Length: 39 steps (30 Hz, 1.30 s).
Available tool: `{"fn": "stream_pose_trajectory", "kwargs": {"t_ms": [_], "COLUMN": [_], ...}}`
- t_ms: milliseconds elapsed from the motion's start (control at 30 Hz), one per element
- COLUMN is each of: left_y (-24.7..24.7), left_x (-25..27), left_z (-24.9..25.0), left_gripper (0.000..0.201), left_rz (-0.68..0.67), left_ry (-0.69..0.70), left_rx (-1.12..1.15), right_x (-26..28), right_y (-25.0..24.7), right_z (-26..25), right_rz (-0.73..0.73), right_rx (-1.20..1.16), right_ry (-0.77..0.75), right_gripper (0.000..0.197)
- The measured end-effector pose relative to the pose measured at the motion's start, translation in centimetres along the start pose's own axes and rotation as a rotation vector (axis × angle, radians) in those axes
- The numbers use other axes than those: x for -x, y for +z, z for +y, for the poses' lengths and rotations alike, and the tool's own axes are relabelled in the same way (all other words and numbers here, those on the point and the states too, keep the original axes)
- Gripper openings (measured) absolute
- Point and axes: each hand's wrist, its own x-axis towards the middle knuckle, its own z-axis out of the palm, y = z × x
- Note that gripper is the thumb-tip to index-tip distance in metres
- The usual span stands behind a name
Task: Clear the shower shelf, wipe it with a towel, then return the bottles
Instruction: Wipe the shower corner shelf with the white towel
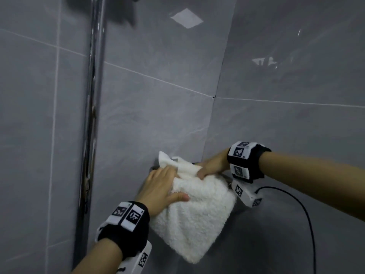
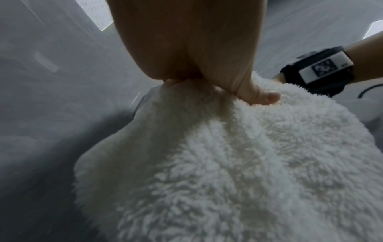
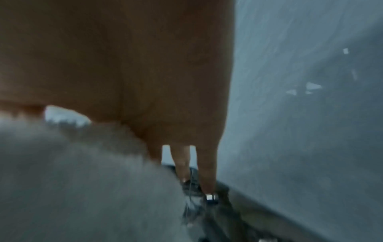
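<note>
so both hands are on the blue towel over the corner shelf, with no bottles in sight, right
Not quite: the towel is white, not blue, as the head view shows. The rest holds: the left hand and right hand are both on it over the corner shelf, and no bottles are in view.

Left hand (image 1: 164, 186): reaches in from the lower left, palm down, fingers curled into the towel (image 1: 195, 220), thumb (image 2: 263, 98) pressed flat on the pile. Grip closed on fabric. Right hand (image 1: 212, 165): forearm enters level from the right, fingers (image 3: 183, 165) pointing down, bunching the same fabric just beyond the left grip. Both wrists carry black bands with tagged white blocks.
</note>
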Motion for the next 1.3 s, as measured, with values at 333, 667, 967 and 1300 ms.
{"fn": "stream_pose_trajectory", "kwargs": {"t_ms": [333,667,967,1300], "left_y": [-0.4,-0.4,-0.4,-0.2], "left_x": [-0.1,0.0,-0.3,-0.3], "left_z": [-0.4,-0.1,-0.5,-0.7], "left_gripper": [0.051,0.052,0.052,0.056], "left_rz": [-0.014,0.0,-0.044,-0.034], "left_ry": [0.017,0.036,0.024,0.033], "left_rx": [-0.043,-0.014,-0.089,-0.106], "right_x": [0.5,2.0,-2.0,0.8], "right_y": [-0.4,-4.3,-1.0,-1.1], "right_z": [0.0,-3.1,-0.2,1.5], "right_rz": [-0.094,0.084,-0.048,-0.015], "right_rx": [0.019,0.504,0.215,0.09], "right_ry": [0.179,-0.159,0.268,0.373], "right_gripper": [0.03,0.063,0.044,0.03]}}
